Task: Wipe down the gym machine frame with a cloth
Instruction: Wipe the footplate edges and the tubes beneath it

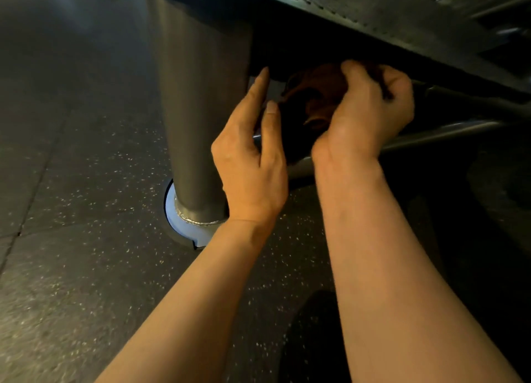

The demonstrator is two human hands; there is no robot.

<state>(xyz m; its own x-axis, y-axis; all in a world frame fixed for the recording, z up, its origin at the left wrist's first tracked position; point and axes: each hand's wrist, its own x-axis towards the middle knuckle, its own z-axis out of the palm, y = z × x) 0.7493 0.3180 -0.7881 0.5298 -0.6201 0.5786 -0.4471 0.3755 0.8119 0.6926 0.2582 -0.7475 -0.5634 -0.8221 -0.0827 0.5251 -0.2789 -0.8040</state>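
Observation:
A dark reddish-brown cloth (313,101) is bunched up in the shadow under the machine's perforated metal plate (388,11). My right hand (367,109) grips the cloth from the right, fingers curled over its top. My left hand (253,152) is at the cloth's left side, index finger stretched upward and thumb against the cloth's edge; whether it grips the cloth is hard to tell. A thick grey frame post (198,109) stands just left of my hands. Part of the cloth is hidden behind both hands.
The post ends in a welded round foot plate (186,227) on speckled dark rubber flooring (86,210). Thin metal bars (445,132) run to the right behind my right hand. A dark shape (310,339) lies low between my forearms.

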